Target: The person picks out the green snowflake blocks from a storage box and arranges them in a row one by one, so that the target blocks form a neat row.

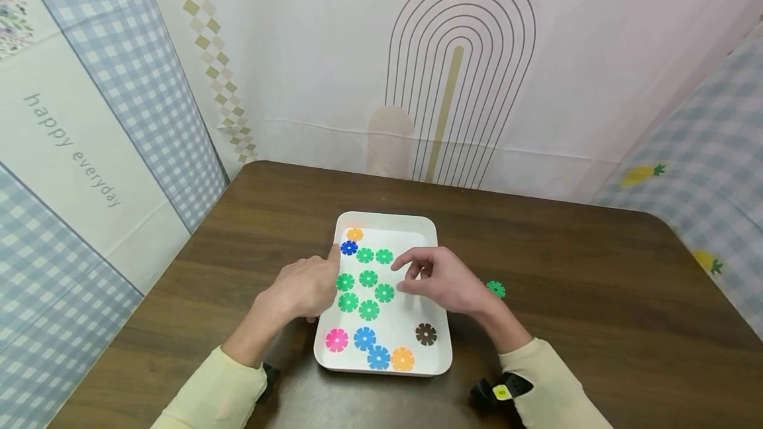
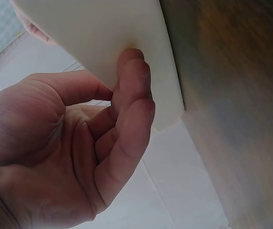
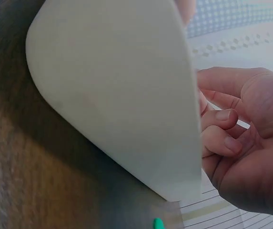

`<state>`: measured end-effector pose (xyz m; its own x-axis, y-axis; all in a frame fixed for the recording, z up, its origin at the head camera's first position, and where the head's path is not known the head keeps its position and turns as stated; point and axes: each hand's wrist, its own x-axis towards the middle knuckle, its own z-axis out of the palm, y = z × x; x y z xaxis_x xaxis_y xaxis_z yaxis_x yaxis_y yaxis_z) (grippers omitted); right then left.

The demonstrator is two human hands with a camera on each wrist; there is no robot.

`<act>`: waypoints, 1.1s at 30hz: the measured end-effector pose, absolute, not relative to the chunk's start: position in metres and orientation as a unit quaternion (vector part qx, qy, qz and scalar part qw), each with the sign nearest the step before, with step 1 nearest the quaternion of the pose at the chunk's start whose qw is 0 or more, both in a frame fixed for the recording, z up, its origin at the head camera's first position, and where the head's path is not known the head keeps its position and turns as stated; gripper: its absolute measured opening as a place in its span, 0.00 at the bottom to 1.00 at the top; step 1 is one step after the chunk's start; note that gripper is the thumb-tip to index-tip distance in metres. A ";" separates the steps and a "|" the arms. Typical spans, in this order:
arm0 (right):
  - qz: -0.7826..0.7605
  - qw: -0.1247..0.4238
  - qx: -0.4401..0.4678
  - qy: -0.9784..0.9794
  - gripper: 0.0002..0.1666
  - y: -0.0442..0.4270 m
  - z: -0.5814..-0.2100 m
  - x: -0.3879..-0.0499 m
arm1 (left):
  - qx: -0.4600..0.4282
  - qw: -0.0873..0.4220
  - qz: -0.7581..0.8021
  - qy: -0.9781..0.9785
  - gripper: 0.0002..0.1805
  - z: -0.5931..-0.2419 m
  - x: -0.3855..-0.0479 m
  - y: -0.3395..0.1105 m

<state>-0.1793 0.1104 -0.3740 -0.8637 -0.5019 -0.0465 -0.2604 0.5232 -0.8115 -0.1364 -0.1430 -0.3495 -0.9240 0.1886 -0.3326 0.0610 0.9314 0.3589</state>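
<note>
A white tray (image 1: 411, 224) lies on the table and holds flat notched discs. My left hand (image 1: 310, 286) grips its left side, with fingertips (image 2: 135, 74) against the outer wall and the thumb by the rim. Over the tray's right half hovers my right hand (image 1: 438, 277), thumb and index finger apart, other fingers loosely bent, nothing visible between them. Several green discs (image 1: 368, 278) sit mid-tray. A dark blue disc (image 1: 349, 247) and an orange disc (image 1: 355, 234) are at the far left. Nearer lie a pink disc (image 1: 336, 340), light blue discs (image 1: 365, 338), another orange disc (image 1: 403, 359) and a brown disc (image 1: 426, 334).
One green disc (image 1: 496, 288) lies on the brown wooden table (image 1: 572, 270), right of the tray beyond my right wrist. A patterned cloth (image 1: 310, 51) hangs behind the table, with checked cloth at both sides.
</note>
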 end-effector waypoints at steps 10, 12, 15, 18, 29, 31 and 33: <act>-0.432 0.128 -0.220 0.865 0.12 0.103 -0.379 -0.181 | 0.069 0.179 0.170 0.967 0.42 -0.350 -0.136 -0.143; -0.426 0.128 -0.221 0.868 0.12 0.101 -0.380 -0.181 | 0.069 0.180 0.168 0.967 0.42 -0.350 -0.136 -0.142; -0.416 0.131 -0.222 0.872 0.12 0.099 -0.381 -0.180 | 0.066 0.183 0.166 0.967 0.42 -0.350 -0.137 -0.142; -0.408 0.133 -0.223 0.876 0.11 0.096 -0.382 -0.179 | 0.067 0.184 0.164 0.967 0.42 -0.350 -0.137 -0.142; -0.347 0.112 -0.188 0.912 0.10 0.085 -0.387 -0.172 | 0.067 0.182 0.160 0.968 0.42 -0.350 -0.137 -0.141; -0.328 0.105 -0.184 0.921 0.11 0.083 -0.388 -0.171 | 0.067 0.182 0.159 0.968 0.42 -0.350 -0.137 -0.141; -0.308 0.098 -0.182 0.929 0.12 0.081 -0.389 -0.170 | 0.067 0.182 0.159 0.968 0.42 -0.350 -0.137 -0.141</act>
